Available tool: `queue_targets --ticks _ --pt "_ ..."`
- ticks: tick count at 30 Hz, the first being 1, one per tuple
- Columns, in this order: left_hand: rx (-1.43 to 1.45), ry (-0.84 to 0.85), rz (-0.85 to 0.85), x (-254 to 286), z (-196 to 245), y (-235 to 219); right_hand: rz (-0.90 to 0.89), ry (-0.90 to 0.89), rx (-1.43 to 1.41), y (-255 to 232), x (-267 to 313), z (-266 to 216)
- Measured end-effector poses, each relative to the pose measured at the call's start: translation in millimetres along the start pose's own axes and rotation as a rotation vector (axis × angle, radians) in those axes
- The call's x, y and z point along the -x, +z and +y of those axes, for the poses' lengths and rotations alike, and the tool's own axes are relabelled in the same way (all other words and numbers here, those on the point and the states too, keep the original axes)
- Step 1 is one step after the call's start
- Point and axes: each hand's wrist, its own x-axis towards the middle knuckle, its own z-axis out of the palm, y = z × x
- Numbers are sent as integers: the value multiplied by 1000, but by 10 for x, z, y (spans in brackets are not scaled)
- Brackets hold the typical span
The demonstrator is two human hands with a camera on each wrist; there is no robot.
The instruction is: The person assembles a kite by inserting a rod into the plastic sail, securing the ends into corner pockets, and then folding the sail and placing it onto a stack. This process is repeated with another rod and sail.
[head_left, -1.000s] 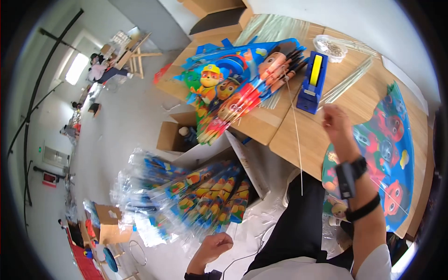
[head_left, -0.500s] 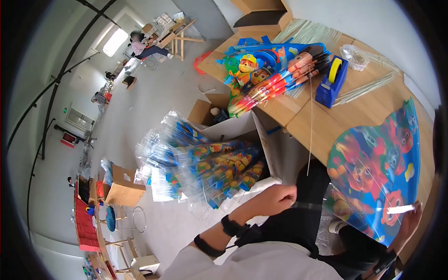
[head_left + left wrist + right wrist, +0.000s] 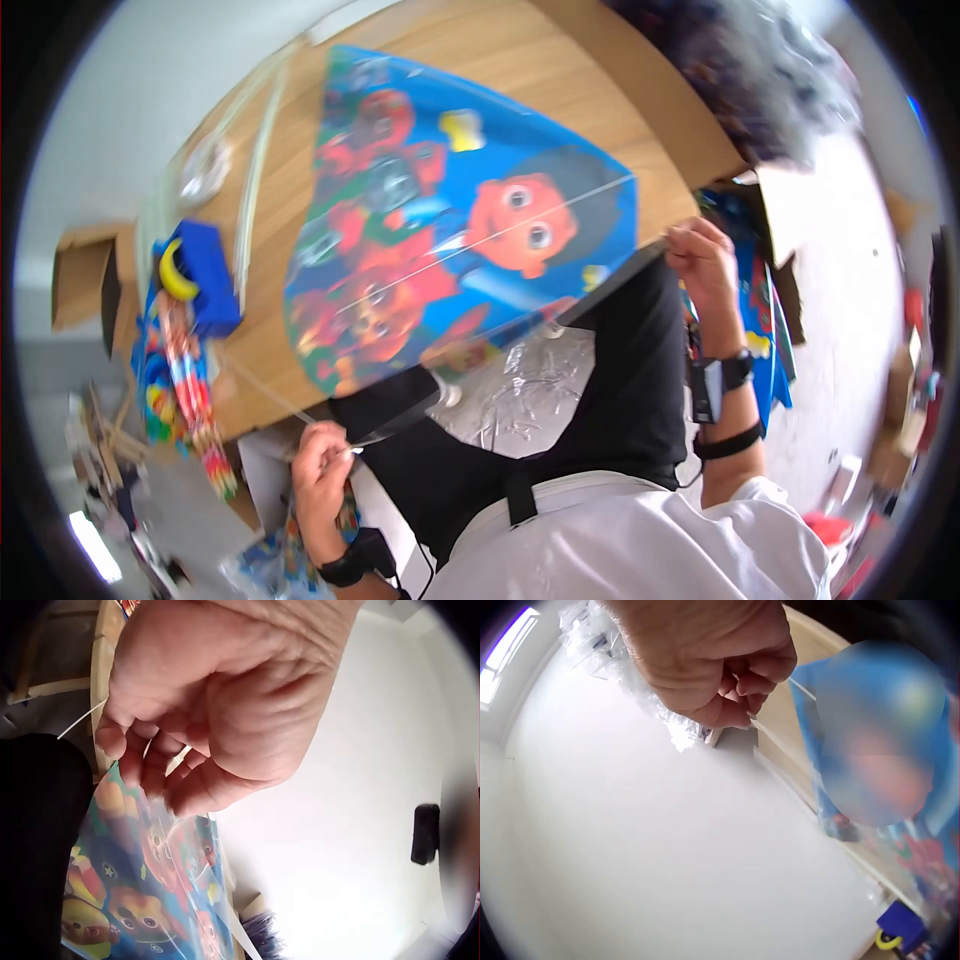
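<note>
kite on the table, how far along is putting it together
Partly done, it seems. The kite lies spread flat on the wooden table, and one thin rod already crosses its face. In hand: the left hand and right hand each pinch an end of a second rod along the near edge. Fixing that rod looks still to do.

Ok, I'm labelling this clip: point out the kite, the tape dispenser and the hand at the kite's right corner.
kite [image 3: 470,230], head view, on the printed cartoon face.
tape dispenser [image 3: 205,270], head view, on its blue body.
right hand [image 3: 700,262], head view, on the knuckles pinching the corner.
</note>
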Motion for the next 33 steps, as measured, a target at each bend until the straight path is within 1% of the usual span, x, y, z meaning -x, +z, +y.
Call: queue_targets --ticks 2,3,4,5,6,7,8,10,12,14,15,19,21,28,33 --pt "-68 -186 -67 -82 45 -73 59 -42 3 -28 -30 66" --pt "-45 -170 -39 -131 38 -70 79 -90 62 -28 -41 74" --pt "-15 -166 -14 -242 -26 -132 99 -128 134 75 -62 122" --pt "47 -193 3 -305 -3 -149 134 -187 208 112 -91 122" --pt "72 -169 14 -386 12 -157 167 -241 282 143 -135 126" --pt "83 -165 11 -486 23 -165 205 -306 305 177 -223 158" --pt "93 -159 11 -587 23 -175 219 -309 310 212 -327 207" --pt "96 -151 5 -776 3 -174 283 -421 450 225 -495 275" --pt "23 -120 46 -964 -16 -150 302 -391 464 195 -574 288" --pt "16 -101 38 -1116 -83 -156 432 -621 758 263 -672 387" --pt "-2 -89 50 -1182 -89 -143 434 -528 740 277 -677 390" --pt "-62 -80 65 -1354 -108 -120 461 -558 796 341 -700 381" --pt "-57 -80 66 -1391 -116 -101 459 -517 830 373 -694 338" --pt "-32 -66 66 -1484 -176 -52 492 -501 904 409 -710 328" --pt "-22 -71 65 -1520 -217 -35 497 -541 972 413 -712 344"
